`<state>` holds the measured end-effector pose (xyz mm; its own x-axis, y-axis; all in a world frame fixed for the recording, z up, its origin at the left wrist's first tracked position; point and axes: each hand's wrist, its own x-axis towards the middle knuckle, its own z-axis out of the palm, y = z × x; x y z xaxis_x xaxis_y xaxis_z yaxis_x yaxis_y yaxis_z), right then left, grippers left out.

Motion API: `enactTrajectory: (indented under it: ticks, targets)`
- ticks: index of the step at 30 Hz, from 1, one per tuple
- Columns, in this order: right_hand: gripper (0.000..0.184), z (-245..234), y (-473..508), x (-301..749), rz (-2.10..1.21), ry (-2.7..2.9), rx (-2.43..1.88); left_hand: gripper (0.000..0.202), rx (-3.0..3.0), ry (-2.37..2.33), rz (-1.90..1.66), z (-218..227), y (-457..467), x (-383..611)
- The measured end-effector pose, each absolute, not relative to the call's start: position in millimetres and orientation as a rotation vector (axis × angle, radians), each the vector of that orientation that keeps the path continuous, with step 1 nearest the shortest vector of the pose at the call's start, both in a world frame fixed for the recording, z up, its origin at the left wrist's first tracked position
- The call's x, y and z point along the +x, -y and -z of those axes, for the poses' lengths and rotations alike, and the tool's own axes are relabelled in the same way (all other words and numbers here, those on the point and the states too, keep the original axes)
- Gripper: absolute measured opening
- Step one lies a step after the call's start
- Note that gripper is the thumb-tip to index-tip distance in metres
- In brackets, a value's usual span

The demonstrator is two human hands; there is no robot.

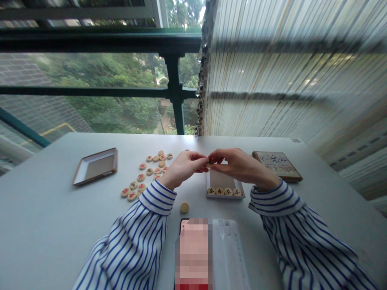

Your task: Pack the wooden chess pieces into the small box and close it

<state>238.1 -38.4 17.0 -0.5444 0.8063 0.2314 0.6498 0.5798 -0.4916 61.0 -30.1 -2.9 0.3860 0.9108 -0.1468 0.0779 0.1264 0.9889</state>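
Observation:
Between the fingertips of both hands is a Chinese chess piece (209,162) with a dark character on it. My left hand (188,166) pinches it from the left, and my right hand (237,164) grips it from the right. Just below the hands sits a shallow open box (225,177), partly hidden by my right hand. A row of several pieces with black characters (224,192) lies along its near edge. Left of my left hand, many loose round pieces (141,177) are scattered, some with red characters and some with black. One blank-side piece (184,207) lies apart, nearer to me.
An open, shallow tray or lid (95,166) lies at the left. A closed decorated box (277,165) lies at the right. Near the front edge are a pixelated phone-like object (195,253) and a whitish plastic pouch (230,253). A string curtain (256,72) hangs behind the table (60,209).

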Motion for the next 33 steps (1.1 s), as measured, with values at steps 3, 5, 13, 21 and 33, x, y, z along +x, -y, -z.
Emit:
enactTrajectory:
  ticks: [3, 5, 13, 21, 33]
  targets:
    - [0.021, -17, 39, 238, -0.476, 2.402, -1.171, 0.013, 1.314, -1.035, -0.777, 3, 30, 61]
    - [0.022, -17, 39, 238, -0.473, 2.41, -1.18, 0.012, 1.319, -1.042, -0.774, 4, 29, 61]
    - [0.024, -14, 37, 237, -0.409, 2.483, -1.212, 0.014, 1.366, -1.07, -0.73, 3, 31, 62]
    - [0.026, -12, 37, 239, -0.398, 2.577, -1.3, 0.024, 1.674, -1.154, -0.613, 15, 24, 59]
    - [0.026, -1, 32, 239, -0.353, 2.769, -1.476, 0.038, 2.221, -1.325, -0.398, 27, 25, 56]
